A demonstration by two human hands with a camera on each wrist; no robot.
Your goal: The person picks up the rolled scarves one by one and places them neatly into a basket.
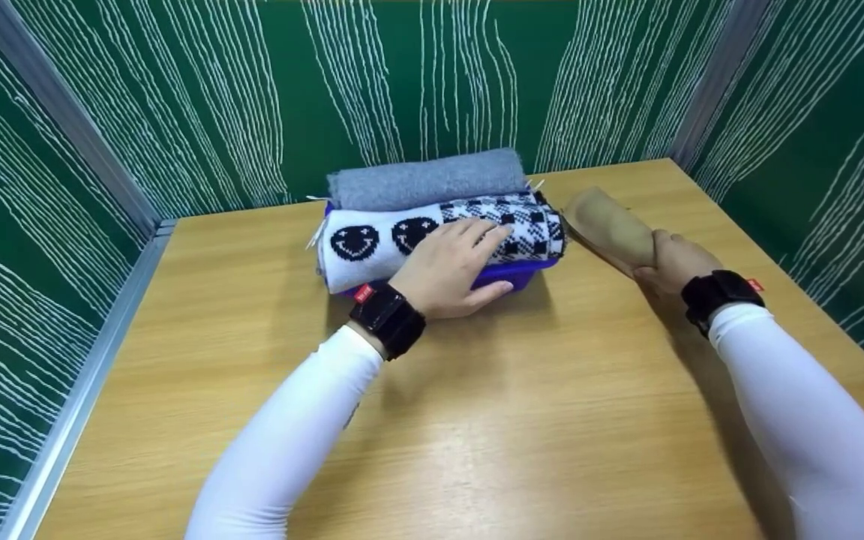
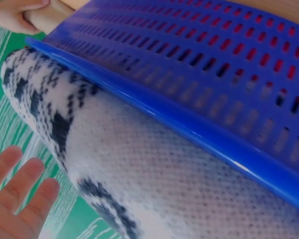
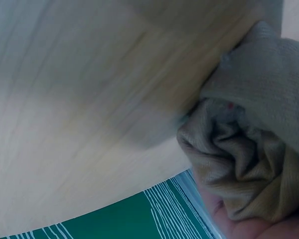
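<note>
The left hand (image 1: 451, 266) lies flat on top of the patterned roll (image 1: 439, 236), fingers straight and spread across its checked part, the thumb down by the near rim of the blue basket (image 1: 503, 276). The left wrist view shows those fingers (image 2: 20, 184) relaxed and straight beside the roll (image 2: 154, 169), with the perforated basket wall (image 2: 214, 64) running alongside.

The patterned roll, white with black smiley faces at its left end and a black-and-white check at its right, sits in the front of the basket. A grey roll (image 1: 426, 180) lies just behind it, touching it, also in the basket.

The right hand (image 1: 676, 262) grips a tan roll (image 1: 612, 225), fingers curled round its near end. This roll is just to the right of the basket, tilted up and away from the hand, above the table (image 1: 477, 420). The right wrist view shows the spiral end of the tan roll (image 3: 244, 159) at close range against the palm.

Green walls with white lines surround the table.
</note>
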